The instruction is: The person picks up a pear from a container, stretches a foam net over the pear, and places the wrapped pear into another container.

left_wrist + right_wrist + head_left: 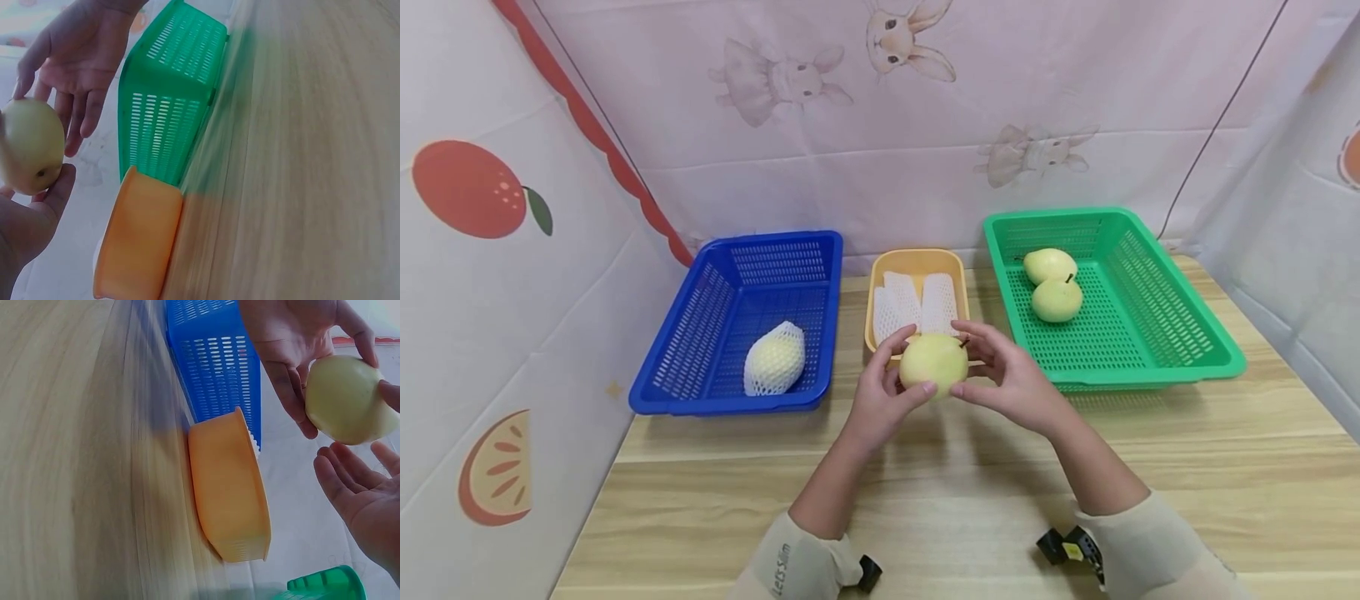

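A bare yellow-green pear (934,365) is held up between both hands, above the table near the small yellow basket. The left hand (880,398) grips its left side with curled fingers and thumb. From the other side the right hand (1013,385) has its thumb and fingers about the pear near the stem. In the left wrist view the pear (31,145) shows its blossom end, with the left hand (31,219) below it. The right wrist view shows the right hand's (369,503) fingers spread beside the pear (347,400).
A blue basket (737,407) at the left holds a pear in a white foam net (775,360). White foam nets (938,304) lie in the yellow basket (917,260). Two pears (1057,299) sit in the green basket (1150,377) at the right. Patterned cloth hangs behind.
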A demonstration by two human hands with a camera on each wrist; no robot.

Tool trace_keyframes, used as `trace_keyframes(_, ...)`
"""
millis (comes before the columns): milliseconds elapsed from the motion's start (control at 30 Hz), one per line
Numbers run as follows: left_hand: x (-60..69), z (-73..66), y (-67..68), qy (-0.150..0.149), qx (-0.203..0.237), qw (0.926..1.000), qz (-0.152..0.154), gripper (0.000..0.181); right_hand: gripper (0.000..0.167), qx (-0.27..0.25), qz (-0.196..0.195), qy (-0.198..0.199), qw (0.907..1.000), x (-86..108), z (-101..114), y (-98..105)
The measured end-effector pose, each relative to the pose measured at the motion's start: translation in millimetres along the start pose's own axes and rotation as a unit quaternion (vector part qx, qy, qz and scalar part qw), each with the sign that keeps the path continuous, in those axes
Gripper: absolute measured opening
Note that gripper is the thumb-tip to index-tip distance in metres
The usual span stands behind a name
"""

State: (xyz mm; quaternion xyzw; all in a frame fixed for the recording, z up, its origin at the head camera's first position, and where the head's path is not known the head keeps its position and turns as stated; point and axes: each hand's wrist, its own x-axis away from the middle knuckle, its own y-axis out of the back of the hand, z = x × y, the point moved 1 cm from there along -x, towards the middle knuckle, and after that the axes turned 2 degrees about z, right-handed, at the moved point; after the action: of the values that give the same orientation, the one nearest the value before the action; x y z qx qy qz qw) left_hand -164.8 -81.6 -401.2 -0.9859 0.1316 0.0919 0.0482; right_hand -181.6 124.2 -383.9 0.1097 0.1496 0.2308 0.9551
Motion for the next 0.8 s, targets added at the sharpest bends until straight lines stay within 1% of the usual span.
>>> trace_keyframes(200, 2.0, -0.2, 2.9, 0.009, -0.023, 0.9994, 0.023, 0.073, 0.061, -0.004, 0.007, -0.013, 0.9999, 1.6, 0, 1)
trace_keyframes(267, 2.6, 0.3, 4.7, 0.014, -0.044, 0.9985, 0.029, 0.074, 0.059, -0.005, 0.011, -0.013, 0.9998, 2.1, 0, 1)
trace_keyframes(333, 3.5, 1.0, 6.9, 0.023, -0.076, 0.9963, 0.032, 0.074, 0.058, -0.002, 0.016, -0.012, 0.9998, 2.4, 0, 1)
trace_keyframes(433, 4.9, 2.1, 10.3, 0.038, -0.136, 0.9893, 0.036, 0.077, 0.055, 0.006, 0.022, -0.016, 0.9996, 2.5, -2, 0)
trace_keyframes(533, 6.2, 2.8, 12.3, 0.051, -0.179, 0.9817, 0.042, 0.078, 0.054, 0.015, 0.027, -0.023, 0.9993, 2.8, -4, -2)
trace_keyframes(633, 7.8, 2.3, 13.3, 0.058, -0.207, 0.9753, 0.051, 0.077, 0.053, 0.024, 0.038, -0.028, 0.9986, 3.7, -6, -4)
trace_keyframes(800, 10.8, 2.8, 15.5, 0.069, -0.238, 0.9666, 0.066, 0.072, 0.053, 0.034, 0.063, -0.036, 0.9968, 4.9, -8, -6)
